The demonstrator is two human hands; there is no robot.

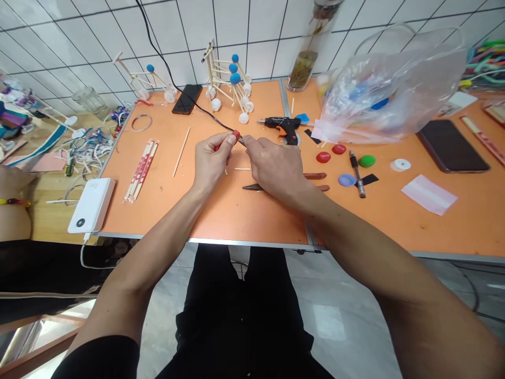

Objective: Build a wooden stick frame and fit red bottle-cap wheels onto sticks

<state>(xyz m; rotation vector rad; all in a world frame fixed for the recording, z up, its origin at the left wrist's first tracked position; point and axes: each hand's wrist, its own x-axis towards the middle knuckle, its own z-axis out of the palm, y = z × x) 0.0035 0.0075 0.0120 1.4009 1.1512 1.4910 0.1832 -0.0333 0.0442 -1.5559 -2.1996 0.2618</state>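
A small, rounded red plastic piece (235,134) sits pinched in midair.

The person's left hand (213,162) and right hand (274,169) come together in front of the body, backs upward. The left fingers (225,141) and thumb close in a tight pinch, with the wrist bent slightly back. The right fingers (250,150) curl down and inward, their tips almost meeting the left's. The bare left forearm (158,247) and right forearm (363,251) angle inward from the lower corners, forming a V. A black sleeve (97,358) covers the upper left arm.
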